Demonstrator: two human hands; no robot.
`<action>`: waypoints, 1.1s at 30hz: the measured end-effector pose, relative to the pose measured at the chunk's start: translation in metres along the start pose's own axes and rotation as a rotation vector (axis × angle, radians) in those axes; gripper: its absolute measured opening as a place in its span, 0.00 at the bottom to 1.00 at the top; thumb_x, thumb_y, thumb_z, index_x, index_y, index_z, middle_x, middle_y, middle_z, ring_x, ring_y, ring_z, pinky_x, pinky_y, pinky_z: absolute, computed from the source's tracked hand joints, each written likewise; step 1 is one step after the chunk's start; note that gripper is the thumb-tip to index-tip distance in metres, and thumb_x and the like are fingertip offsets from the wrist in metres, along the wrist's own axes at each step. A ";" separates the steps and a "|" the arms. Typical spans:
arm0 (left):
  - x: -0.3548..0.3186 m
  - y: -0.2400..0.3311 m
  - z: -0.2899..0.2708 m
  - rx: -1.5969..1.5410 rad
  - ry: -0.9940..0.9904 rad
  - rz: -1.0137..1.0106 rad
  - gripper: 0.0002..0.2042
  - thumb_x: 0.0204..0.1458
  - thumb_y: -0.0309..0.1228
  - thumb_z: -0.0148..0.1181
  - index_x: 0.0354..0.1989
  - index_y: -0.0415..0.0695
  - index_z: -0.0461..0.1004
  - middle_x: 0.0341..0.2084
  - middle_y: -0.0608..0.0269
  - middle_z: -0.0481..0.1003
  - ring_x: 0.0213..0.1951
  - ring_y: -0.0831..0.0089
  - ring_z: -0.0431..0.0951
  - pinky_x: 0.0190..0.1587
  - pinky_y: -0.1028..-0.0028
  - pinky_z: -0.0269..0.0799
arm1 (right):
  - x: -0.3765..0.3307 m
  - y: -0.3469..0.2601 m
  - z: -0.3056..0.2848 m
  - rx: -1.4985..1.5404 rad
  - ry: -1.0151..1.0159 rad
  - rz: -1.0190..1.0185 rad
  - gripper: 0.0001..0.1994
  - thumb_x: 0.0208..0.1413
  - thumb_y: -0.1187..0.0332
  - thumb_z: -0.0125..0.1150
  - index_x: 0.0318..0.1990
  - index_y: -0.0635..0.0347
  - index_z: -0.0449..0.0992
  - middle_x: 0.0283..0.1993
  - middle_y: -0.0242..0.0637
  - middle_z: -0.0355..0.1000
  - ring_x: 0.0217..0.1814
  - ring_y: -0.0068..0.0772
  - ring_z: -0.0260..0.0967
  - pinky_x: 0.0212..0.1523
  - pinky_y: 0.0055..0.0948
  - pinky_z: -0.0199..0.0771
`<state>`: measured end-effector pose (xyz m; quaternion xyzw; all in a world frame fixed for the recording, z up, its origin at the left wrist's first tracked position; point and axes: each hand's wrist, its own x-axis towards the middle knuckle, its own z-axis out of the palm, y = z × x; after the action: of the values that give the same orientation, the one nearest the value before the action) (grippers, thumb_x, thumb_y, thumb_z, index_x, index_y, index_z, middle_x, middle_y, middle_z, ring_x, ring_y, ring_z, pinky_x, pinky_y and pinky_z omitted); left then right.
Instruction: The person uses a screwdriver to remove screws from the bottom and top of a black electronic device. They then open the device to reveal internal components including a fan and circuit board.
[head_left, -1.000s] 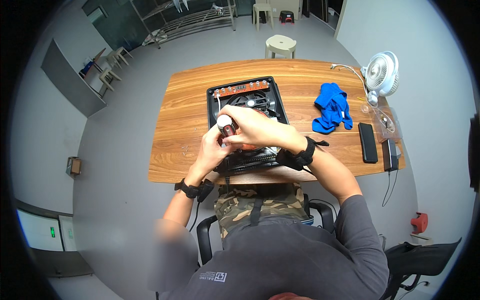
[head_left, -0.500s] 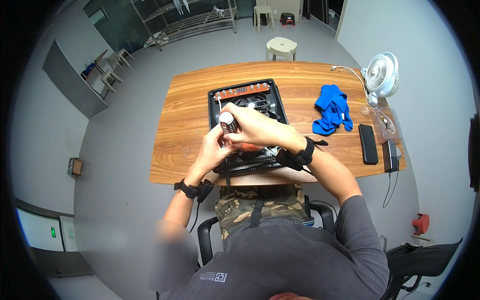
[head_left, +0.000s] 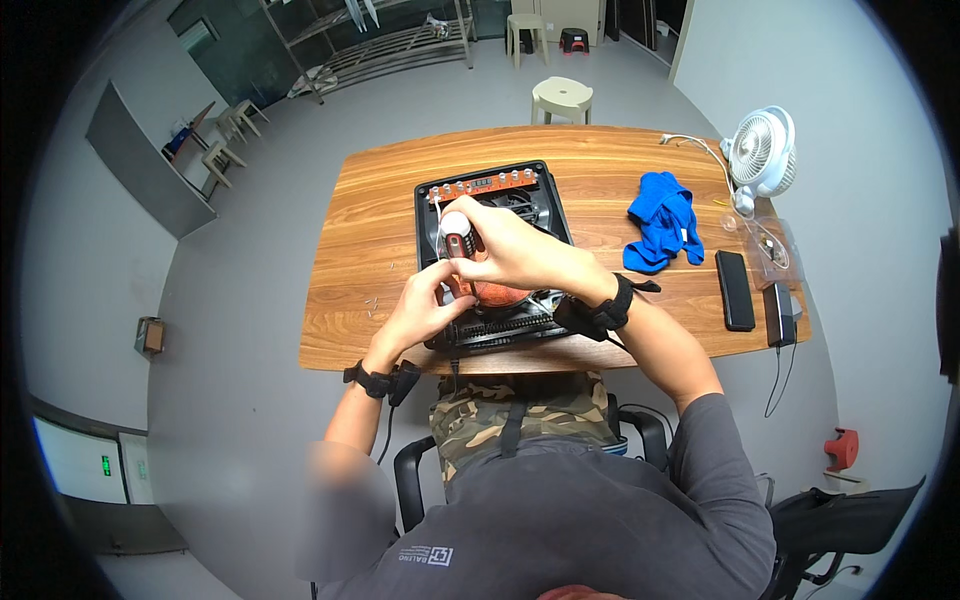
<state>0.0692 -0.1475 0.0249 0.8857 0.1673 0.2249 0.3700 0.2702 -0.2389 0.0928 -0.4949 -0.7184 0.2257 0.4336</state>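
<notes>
My right hand (head_left: 510, 247) grips a screwdriver (head_left: 457, 233) with a red and black handle and a pale end cap. The handle slants toward me. Below it my left hand (head_left: 425, 302) has thumb and fingertips curled together close to the screwdriver's lower end; what they pinch is too small to make out. Both hands are over an opened induction cooker (head_left: 562, 212) in a black housing. It has an orange control board (head_left: 485, 184) along its far side, a black fan (head_left: 522, 208) and a reddish round coil (head_left: 500, 294). The screwdriver's tip is hidden.
Small screws (head_left: 373, 305) lie on the wooden table (head_left: 345, 240) left of the cooker. To the right are a blue cloth (head_left: 663, 222), a black phone (head_left: 735, 290), a clear plastic box (head_left: 775, 252), a power bank (head_left: 781, 312) with a cable, and a white fan (head_left: 762, 150).
The screwdriver and my right hand have shifted slightly, and the handle leans more toward me. My left fingers have come off the handle and moved lower, showing more of the coil.
</notes>
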 end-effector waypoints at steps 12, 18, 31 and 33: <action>-0.006 -0.012 0.008 0.065 -0.018 -0.042 0.11 0.51 0.23 0.70 0.41 0.36 0.78 0.30 0.54 0.80 0.31 0.69 0.81 0.36 0.69 0.77 | 0.002 -0.016 -0.009 0.003 0.073 -0.010 0.25 0.55 0.67 0.71 0.56 0.64 0.67 0.41 0.45 0.74 0.39 0.36 0.76 0.39 0.32 0.78; 0.002 -0.043 -0.029 0.017 0.151 -0.239 0.06 0.53 0.23 0.71 0.38 0.37 0.81 0.29 0.62 0.84 0.32 0.80 0.82 0.37 0.76 0.79 | 0.000 -0.013 -0.015 0.141 0.192 0.020 0.20 0.57 0.69 0.69 0.52 0.64 0.67 0.36 0.43 0.77 0.36 0.35 0.80 0.39 0.33 0.79; 0.007 -0.155 -0.073 0.425 0.256 -0.503 0.06 0.51 0.23 0.69 0.36 0.34 0.83 0.33 0.41 0.83 0.38 0.52 0.85 0.43 0.60 0.78 | -0.006 0.001 -0.015 -0.002 0.195 0.009 0.21 0.59 0.73 0.67 0.56 0.64 0.65 0.34 0.39 0.75 0.35 0.30 0.79 0.37 0.29 0.79; 0.007 -0.157 -0.068 0.451 0.239 -0.485 0.05 0.51 0.22 0.67 0.35 0.35 0.84 0.33 0.40 0.82 0.39 0.50 0.85 0.44 0.59 0.79 | -0.007 -0.007 -0.017 -0.003 0.184 0.060 0.21 0.58 0.69 0.69 0.53 0.64 0.66 0.36 0.47 0.76 0.37 0.41 0.81 0.40 0.35 0.79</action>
<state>0.0192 0.0005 -0.0451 0.8471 0.4604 0.1901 0.1854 0.2818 -0.2497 0.1046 -0.5356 -0.6606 0.1908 0.4901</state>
